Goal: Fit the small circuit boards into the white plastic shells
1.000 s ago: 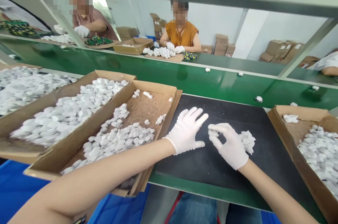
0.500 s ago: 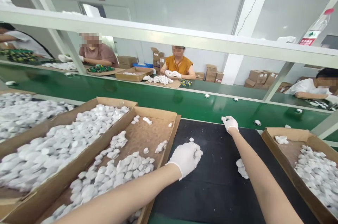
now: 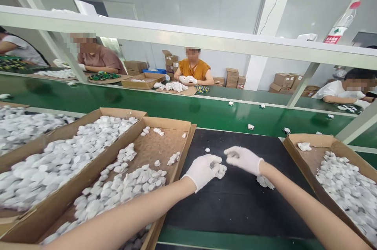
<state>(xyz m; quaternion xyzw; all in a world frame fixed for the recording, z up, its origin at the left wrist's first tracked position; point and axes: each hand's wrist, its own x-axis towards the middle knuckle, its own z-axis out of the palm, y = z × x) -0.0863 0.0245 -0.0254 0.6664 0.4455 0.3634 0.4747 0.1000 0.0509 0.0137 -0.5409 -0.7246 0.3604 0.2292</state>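
Observation:
My left hand (image 3: 203, 171), in a white glove, is closed around a cluster of small white rounded pieces (image 3: 219, 171) above a black mat (image 3: 226, 206). Just to its right is my gloved right hand (image 3: 243, 159), fingers pointing left and slightly apart, with nothing visible between them. One loose white piece (image 3: 207, 150) lies on the mat beyond my left hand. Partly hidden under my right wrist is a small heap of white pieces (image 3: 265, 182). Another white piece (image 3: 250, 127) rests on the green conveyor belt (image 3: 176, 102) past the mat.
Cardboard trays of white pieces stand to the left (image 3: 184, 163) and right (image 3: 297, 159) of the mat. A white shelf rail (image 3: 182, 35) crosses above the belt, with a bottle (image 3: 341, 26) on it. Several co-workers, one in an orange top (image 3: 194, 71), sit across the belt.
My right hand has left the belt edge and come back left and nearer, beside my left hand. A white piece now sits on the belt where it was. My left hand stays closed on its cluster.

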